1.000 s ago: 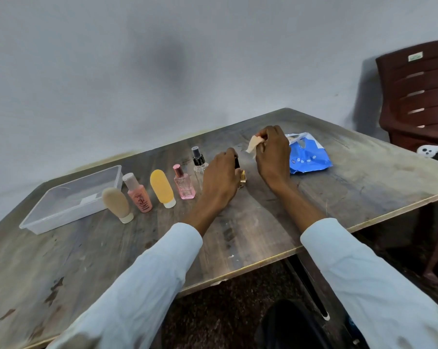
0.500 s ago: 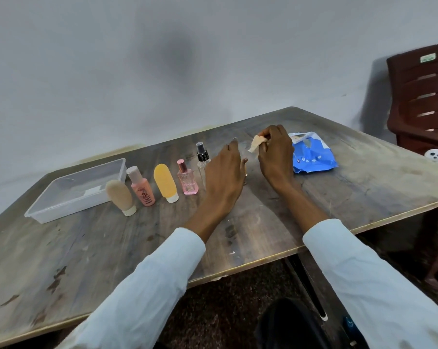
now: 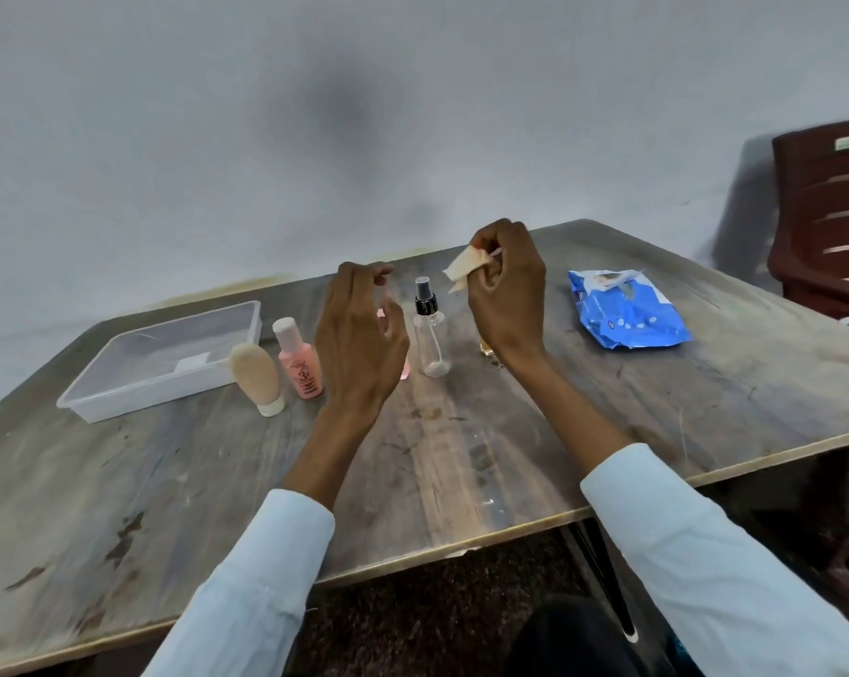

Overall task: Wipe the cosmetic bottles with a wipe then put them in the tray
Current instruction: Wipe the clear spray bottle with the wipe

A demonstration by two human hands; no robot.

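Left hand (image 3: 359, 334) loose, empty; right hand (image 3: 508, 290) pinches crumpled beige wipe (image 3: 466, 265).

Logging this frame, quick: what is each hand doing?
Left hand: open, fingers loosely curled, holding nothing.
Right hand: pinching the wipe.

- The tray (image 3: 119, 390) sits on the counter (image 3: 461, 461) at the far left.
- Two bottles (image 3: 256, 378) (image 3: 299, 359) stand side by side just right of the tray.
- The spray bottle (image 3: 430, 339) stands farther right, between the two hands.
- The pack of wipes (image 3: 625, 312) lies on the right.
- A chair (image 3: 833, 217) stands behind the counter's right end.
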